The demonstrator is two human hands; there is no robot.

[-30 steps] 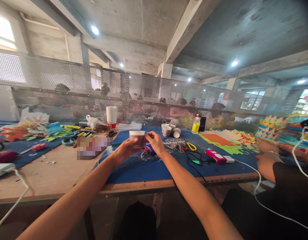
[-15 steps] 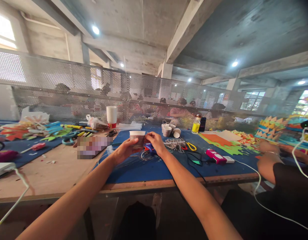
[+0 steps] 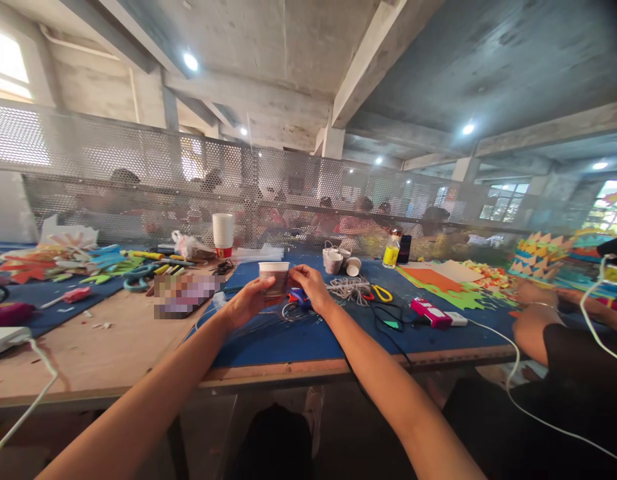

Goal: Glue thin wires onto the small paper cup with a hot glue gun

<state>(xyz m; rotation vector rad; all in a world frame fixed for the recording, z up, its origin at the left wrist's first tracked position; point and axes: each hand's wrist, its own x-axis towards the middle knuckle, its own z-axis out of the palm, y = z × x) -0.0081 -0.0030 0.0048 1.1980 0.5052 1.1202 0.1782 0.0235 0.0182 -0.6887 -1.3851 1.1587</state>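
A small paper cup (image 3: 275, 283) with a white rim and a greyish-brown outer side is held upright above the blue mat. My left hand (image 3: 251, 301) is closed around its left side, thumb on the front. At the cup's right edge, my right hand (image 3: 311, 287) has its fingers pinched together; what lies between the fingertips is too small to make out. Below and between the hands lies a blue tool (image 3: 301, 299), partly covered by the right hand. Beyond the right hand stand several similar small cups (image 3: 333, 261), one tipped over with its mouth towards me.
Right of my hands lie a bundle of grey cord (image 3: 349, 289), yellow-handled scissors (image 3: 383, 293) and a pink device (image 3: 431, 313). A stack of paper cups (image 3: 223, 235) and a yellow-labelled bottle (image 3: 392, 250) stand at the back. Another person's arm (image 3: 535, 323) rests at right.
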